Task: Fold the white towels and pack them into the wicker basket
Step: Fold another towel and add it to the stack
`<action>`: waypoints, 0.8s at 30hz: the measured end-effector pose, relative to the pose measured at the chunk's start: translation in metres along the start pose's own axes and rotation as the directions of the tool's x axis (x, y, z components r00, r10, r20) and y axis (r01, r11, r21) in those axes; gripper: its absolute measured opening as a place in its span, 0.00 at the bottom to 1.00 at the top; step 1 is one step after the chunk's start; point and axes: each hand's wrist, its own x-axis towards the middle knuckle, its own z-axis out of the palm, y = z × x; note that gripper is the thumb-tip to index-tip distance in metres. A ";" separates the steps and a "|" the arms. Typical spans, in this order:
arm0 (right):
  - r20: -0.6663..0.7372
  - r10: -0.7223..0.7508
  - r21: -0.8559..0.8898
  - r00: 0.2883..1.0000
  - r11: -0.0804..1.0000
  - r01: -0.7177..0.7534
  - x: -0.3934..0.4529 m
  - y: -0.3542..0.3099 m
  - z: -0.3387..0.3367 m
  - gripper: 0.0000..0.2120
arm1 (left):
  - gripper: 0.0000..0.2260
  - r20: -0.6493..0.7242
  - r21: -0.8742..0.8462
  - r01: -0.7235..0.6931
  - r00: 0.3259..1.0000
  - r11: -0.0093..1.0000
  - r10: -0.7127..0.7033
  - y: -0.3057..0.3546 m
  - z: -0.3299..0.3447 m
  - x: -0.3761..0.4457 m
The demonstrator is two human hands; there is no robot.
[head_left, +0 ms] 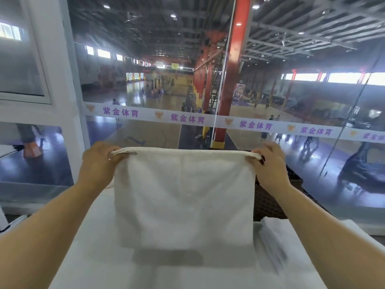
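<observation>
Landmark = white-covered table. White towel hangs doubled above it, btm edge just over the surface, shadow beneath. L hand pinches towel's top-left corner, fingers curled round the hem; R hand grips top-right corner the same way, top edge stretched taut btwn them. Dark wicker basket sits at table's far right, mostly hidden behind towel. Folded white towels stacked on table's right side, near basket.
</observation>
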 end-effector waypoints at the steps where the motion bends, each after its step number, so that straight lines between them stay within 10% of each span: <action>1: 0.052 -0.002 0.012 0.999 1.000 0.002 0.000 -0.004 -0.006 0.04 | 0.18 0.032 -0.012 0.024 0.999 1.000 -0.023 0.005 -0.001 0.000; 4: 0.395 0.127 0.002 0.910 0.990 -0.139 -0.004 -0.010 -0.017 0.08 | 0.13 0.391 -0.001 0.250 0.891 0.968 -0.230 0.010 0.001 -0.010; 9: 0.181 0.119 0.104 0.976 0.985 -0.139 -0.016 -0.012 -0.022 0.07 | 0.07 0.155 -0.147 0.215 0.969 0.966 -0.192 0.023 -0.004 -0.023; 18: 0.456 0.163 0.338 0.875 0.878 -0.340 -0.025 -0.012 -0.024 0.10 | 0.10 0.266 -0.165 0.318 0.926 0.934 -0.268 -0.003 0.000 -0.035; 24: 0.462 0.148 0.077 0.875 0.976 -0.205 -0.019 -0.008 0.005 0.08 | 0.05 0.447 -0.067 0.308 0.860 0.949 -0.247 -0.038 -0.004 -0.021</action>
